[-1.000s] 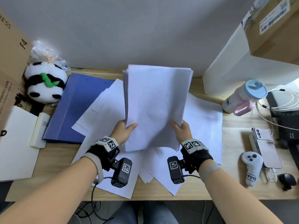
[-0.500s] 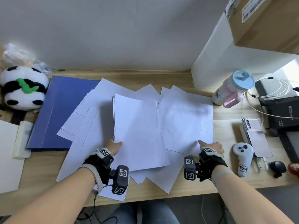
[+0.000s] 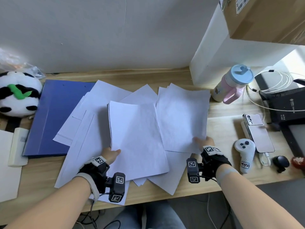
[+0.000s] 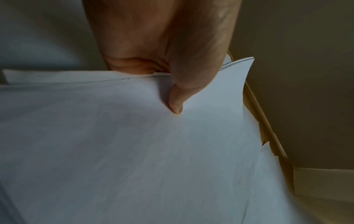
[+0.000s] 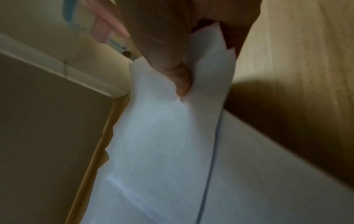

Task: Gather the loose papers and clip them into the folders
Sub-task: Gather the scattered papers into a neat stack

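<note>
Two sheaves of paper, left-hand fingers pinching one, right-hand fingers the other.

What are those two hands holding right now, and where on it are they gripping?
The left hand pinches a stack of papers at its near left corner. The right hand pinches other loose sheets at their near right corner.

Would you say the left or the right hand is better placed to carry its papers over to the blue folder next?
Left, probably. The left hand already pinches a squared stack and is nearer the blue folder, which lies to its left. The right hand grips uneven sheets on the far side.
</note>
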